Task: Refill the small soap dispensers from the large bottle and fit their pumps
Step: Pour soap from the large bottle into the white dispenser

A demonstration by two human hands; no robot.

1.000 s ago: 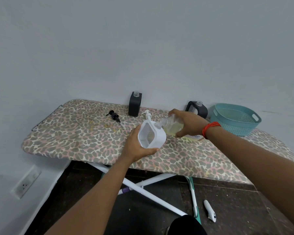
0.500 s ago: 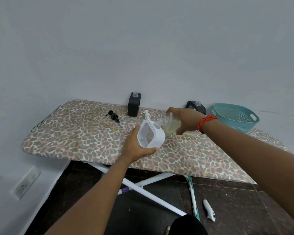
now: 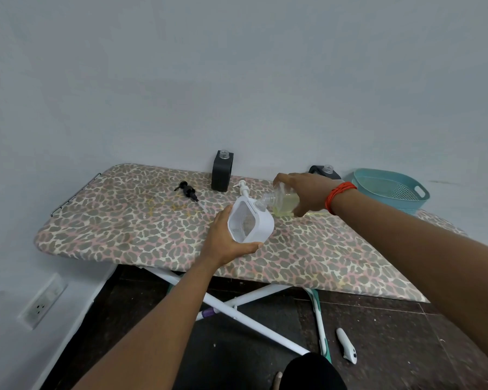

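Left of the white dispenser (image 3: 251, 225), the black pump (image 3: 188, 191) lay on the board (image 3: 110, 220). A black dispenser (image 3: 222, 171) stood open-necked behind and left of the white one, and the white pump (image 3: 243, 187) lay just behind it. My left hand (image 3: 227, 240) gripped the white dispenser from below, leaning its neck toward the bottle (image 3: 282, 204). Just right of it, my right hand (image 3: 307, 192) was wrapped round the bottle, which was tipped nearly flat with its mouth at the dispenser's neck. I could not tell whether soap was running. I judged the pour wanted a slow tilt with the mouths close together, and an eye on the level through the clear panel. Farther right stood a second black dispenser (image 3: 326, 170), then the basket (image 3: 383, 192).
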